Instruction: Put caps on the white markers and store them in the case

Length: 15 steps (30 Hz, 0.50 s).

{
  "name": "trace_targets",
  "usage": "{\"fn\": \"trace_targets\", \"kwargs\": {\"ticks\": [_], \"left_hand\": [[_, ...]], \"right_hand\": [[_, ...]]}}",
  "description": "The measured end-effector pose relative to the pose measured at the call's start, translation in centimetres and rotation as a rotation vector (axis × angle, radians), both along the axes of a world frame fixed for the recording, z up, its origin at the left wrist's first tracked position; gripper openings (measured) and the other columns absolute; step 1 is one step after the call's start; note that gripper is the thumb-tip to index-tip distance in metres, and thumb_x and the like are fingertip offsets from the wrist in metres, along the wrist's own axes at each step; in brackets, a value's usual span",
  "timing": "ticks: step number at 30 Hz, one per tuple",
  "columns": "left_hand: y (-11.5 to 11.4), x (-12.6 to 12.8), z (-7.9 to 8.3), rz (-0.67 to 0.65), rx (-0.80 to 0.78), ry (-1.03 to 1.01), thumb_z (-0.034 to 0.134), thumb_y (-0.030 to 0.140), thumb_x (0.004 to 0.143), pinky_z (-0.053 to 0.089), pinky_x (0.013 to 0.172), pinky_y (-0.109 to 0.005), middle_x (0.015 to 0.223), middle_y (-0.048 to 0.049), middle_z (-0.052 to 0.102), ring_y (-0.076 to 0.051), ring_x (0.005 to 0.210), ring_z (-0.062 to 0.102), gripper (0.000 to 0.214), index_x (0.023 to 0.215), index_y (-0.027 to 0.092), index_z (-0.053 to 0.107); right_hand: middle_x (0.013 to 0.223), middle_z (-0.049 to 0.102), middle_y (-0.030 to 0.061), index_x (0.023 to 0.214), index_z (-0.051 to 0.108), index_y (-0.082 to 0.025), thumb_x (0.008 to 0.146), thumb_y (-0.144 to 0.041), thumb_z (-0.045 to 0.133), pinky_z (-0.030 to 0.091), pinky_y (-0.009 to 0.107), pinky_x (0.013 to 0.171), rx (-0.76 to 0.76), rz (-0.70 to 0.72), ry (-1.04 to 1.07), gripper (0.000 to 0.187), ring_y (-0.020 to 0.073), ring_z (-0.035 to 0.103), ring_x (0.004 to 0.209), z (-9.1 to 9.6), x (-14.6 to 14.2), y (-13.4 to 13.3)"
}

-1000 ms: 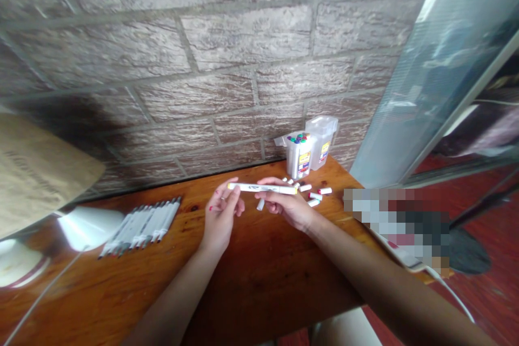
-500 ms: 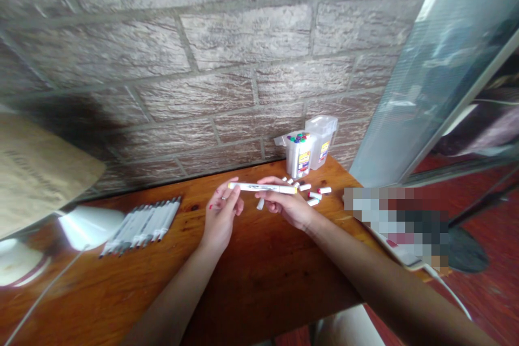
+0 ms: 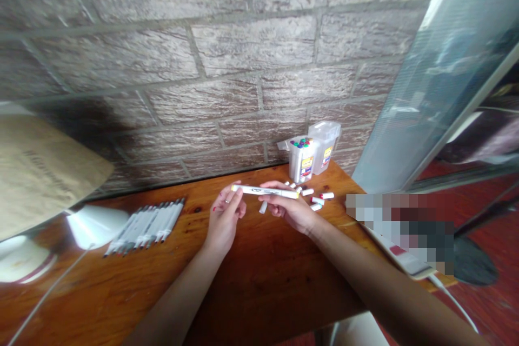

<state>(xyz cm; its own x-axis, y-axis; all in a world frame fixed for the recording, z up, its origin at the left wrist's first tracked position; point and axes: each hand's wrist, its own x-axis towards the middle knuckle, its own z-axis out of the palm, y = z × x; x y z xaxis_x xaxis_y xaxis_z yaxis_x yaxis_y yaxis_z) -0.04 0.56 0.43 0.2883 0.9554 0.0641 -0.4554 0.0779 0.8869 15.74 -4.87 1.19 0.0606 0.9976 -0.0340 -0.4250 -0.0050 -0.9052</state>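
A white marker (image 3: 263,191) with yellow ends lies nearly level between both hands, above the wooden table. My left hand (image 3: 225,213) pinches its left end between thumb and fingers. My right hand (image 3: 290,210) is closed on the right half, fingers around the barrel. Just under the marker, by my right fingers, is a small white cap (image 3: 263,207); whether those fingers touch it I cannot tell. Behind my right hand several loose caps (image 3: 317,201), some with red or blue ends, are scattered on the table.
A row of white markers (image 3: 146,227) lies on the wooden table (image 3: 101,297) at left, beside a white lamp (image 3: 95,227) and a brown paper bag (image 3: 44,167). A clear case of markers (image 3: 302,159) stands by the brick wall. At right is a blurred-out device (image 3: 405,254) with a cable.
The view has shifted slightly, so everything sits a little further right and lower. Both hands keep the same hold on the marker.
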Motion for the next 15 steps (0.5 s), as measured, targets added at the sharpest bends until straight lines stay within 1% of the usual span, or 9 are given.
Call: {"fn": "trace_targets", "kwargs": {"ticks": [3, 5, 7, 9, 10, 12, 14, 15], "left_hand": [[0.15, 0.0, -0.04, 0.0, -0.026, -0.033, 0.083, 0.039, 0.068, 0.033, 0.049, -0.016, 0.086, 0.0024, 0.057, 0.0, 0.053, 0.045, 0.048, 0.105, 0.017, 0.063], [0.27, -0.06, 0.03, 0.002, -0.046, -0.055, 0.083, 0.038, 0.068, 0.033, 0.049, -0.016, 0.091, 0.0017, 0.06, 0.001, 0.053, 0.044, 0.045, 0.102, 0.018, 0.063], [0.4, -0.18, 0.17, 0.003, -0.067, -0.068, 0.084, 0.038, 0.067, 0.033, 0.049, -0.016, 0.097, 0.0008, 0.062, 0.001, 0.054, 0.043, 0.045, 0.101, 0.018, 0.062], [0.53, -0.34, 0.32, 0.006, -0.085, -0.076, 0.084, 0.038, 0.066, 0.033, 0.05, -0.015, 0.099, 0.0008, 0.062, 0.001, 0.054, 0.044, 0.046, 0.1, 0.017, 0.061], [0.59, -0.41, 0.37, 0.008, -0.087, -0.079, 0.085, 0.038, 0.065, 0.033, 0.05, -0.015, 0.095, 0.0017, 0.061, 0.001, 0.054, 0.044, 0.046, 0.099, 0.017, 0.06], [0.67, -0.52, 0.37, 0.006, -0.068, -0.065, 0.085, 0.038, 0.065, 0.033, 0.049, -0.015, 0.081, 0.0041, 0.057, 0.0, 0.053, 0.045, 0.046, 0.094, 0.016, 0.058], [0.62, -0.53, 0.21, -0.006, -0.018, 0.007, 0.084, 0.04, 0.065, 0.033, 0.049, -0.016, 0.07, 0.0054, 0.053, -0.002, 0.052, 0.046, 0.045, 0.091, 0.015, 0.057], [0.54, -0.5, 0.07, -0.018, 0.017, 0.067, 0.084, 0.041, 0.066, 0.033, 0.049, -0.016, 0.067, 0.0051, 0.054, -0.003, 0.052, 0.047, 0.046, 0.092, 0.014, 0.057]], "right_hand": [[0.08, 0.069, 0.001, 0.103, 0.07, -0.021, 0.064, -0.032, 0.085, 0.027, 0.016, 0.048, -0.002, 0.014, -0.003, 0.043, 0.0034, 0.046, 0.052, 0.1, 0.21, -0.1], [0.085, 0.07, 0.0023, 0.106, 0.07, -0.022, 0.066, -0.031, 0.084, 0.028, 0.016, 0.049, 0.009, 0.049, 0.006, 0.043, 0.0035, 0.046, 0.054, 0.17, 0.35, -0.23], [0.092, 0.071, 0.0034, 0.11, 0.07, -0.023, 0.068, -0.031, 0.083, 0.029, 0.016, 0.05, 0.015, 0.085, 0.016, 0.045, 0.0033, 0.047, 0.055, 0.18, 0.43, -0.32], [0.092, 0.07, 0.0038, 0.11, 0.07, -0.022, 0.068, -0.031, 0.083, 0.029, 0.016, 0.051, 0.01, 0.088, 0.014, 0.045, 0.0031, 0.047, 0.055, 0.06, 0.44, -0.27], [0.09, 0.07, 0.0034, 0.109, 0.07, -0.021, 0.067, -0.031, 0.083, 0.029, 0.016, 0.05, 0.007, 0.075, 0.009, 0.045, 0.003, 0.046, 0.055, -0.04, 0.44, -0.19], [0.078, 0.066, 0.0007, 0.107, 0.071, -0.02, 0.067, -0.029, 0.084, 0.026, 0.017, 0.049, 0.018, 0.035, 0.015, 0.044, 0.0028, 0.044, 0.054, -0.29, 0.48, 0.07], [0.063, 0.055, -0.0037, 0.105, 0.071, -0.019, 0.067, -0.028, 0.085, 0.023, 0.017, 0.048, 0.055, -0.009, 0.062, 0.042, 0.0024, 0.038, 0.05, -0.49, 0.67, 0.37], [0.058, 0.049, -0.0054, 0.104, 0.07, -0.018, 0.066, -0.028, 0.085, 0.021, 0.017, 0.047, 0.074, -0.033, 0.094, 0.041, 0.0023, 0.035, 0.049, -0.54, 0.81, 0.49]]}}
